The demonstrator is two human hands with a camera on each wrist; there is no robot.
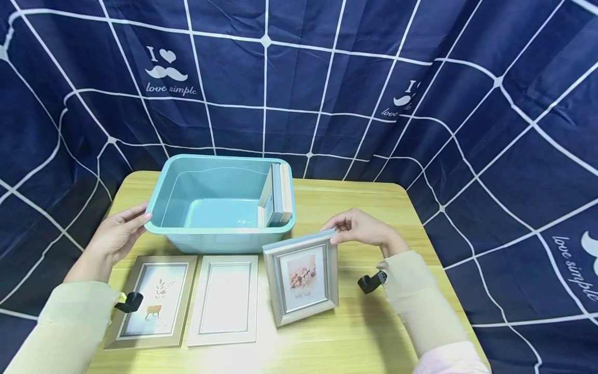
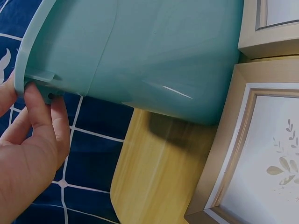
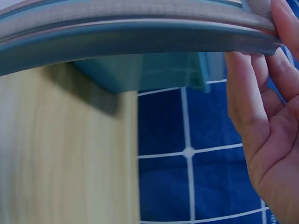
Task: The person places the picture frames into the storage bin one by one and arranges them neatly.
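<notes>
My left hand (image 1: 117,231) grips the rim of a light blue plastic tub (image 1: 219,240) at its left end, thumb on the outside and fingers curled under the lip in the left wrist view. A silver picture frame (image 1: 303,278) with a pink flower print is held tilted in front of the tub's right end. My right hand (image 1: 359,228) pinches that frame by its upper right corner, and the right wrist view shows the frame edge-on between thumb and fingers (image 3: 247,88). Several frames (image 1: 276,195) stand upright inside the tub against its right wall.
Two picture frames lie flat before the tub: a tan one with a plant print (image 1: 179,332) at left and a white one (image 1: 224,337) beside it. The wooden table (image 1: 364,332) backs onto a dark blue checked cloth (image 1: 299,72), which also hangs at both sides.
</notes>
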